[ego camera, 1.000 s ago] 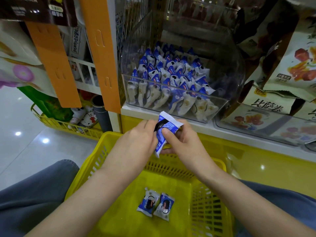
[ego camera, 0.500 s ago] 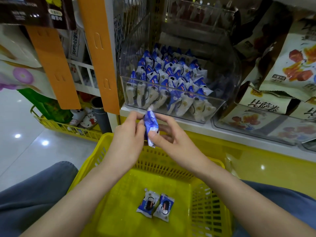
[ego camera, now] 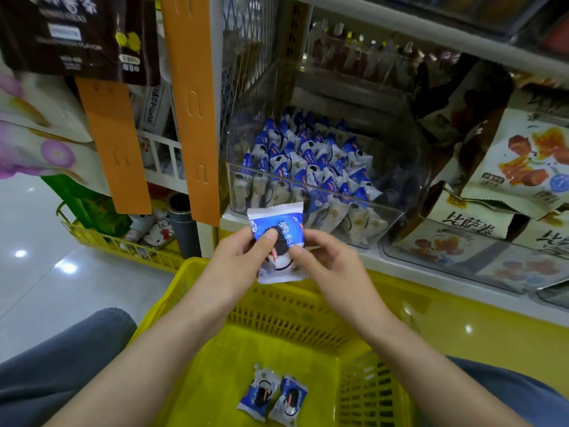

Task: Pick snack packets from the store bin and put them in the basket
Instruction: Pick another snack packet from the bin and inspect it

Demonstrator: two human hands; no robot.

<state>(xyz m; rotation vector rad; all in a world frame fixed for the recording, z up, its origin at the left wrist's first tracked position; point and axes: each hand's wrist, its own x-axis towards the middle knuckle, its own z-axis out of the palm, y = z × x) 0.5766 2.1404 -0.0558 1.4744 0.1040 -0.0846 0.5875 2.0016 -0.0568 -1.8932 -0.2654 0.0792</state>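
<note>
Clear plastic store bin (ego camera: 397, 211) on shelf: many blue-white packets, too many to count. Yellow plastic mesh basket (ego camera: 363, 392): 2 packets (ego camera: 272, 396). Left hand (ego camera: 234, 266) & right hand (ego camera: 326, 266) both pinch 1 blue-white snack packet (ego camera: 278, 241) above basket.

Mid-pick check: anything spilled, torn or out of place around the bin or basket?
Nothing stands out. The held packet looks intact, pinched between the left hand and right hand by the basket. Inside it two packets lie flat; stock in the bin stands in rows.
</note>
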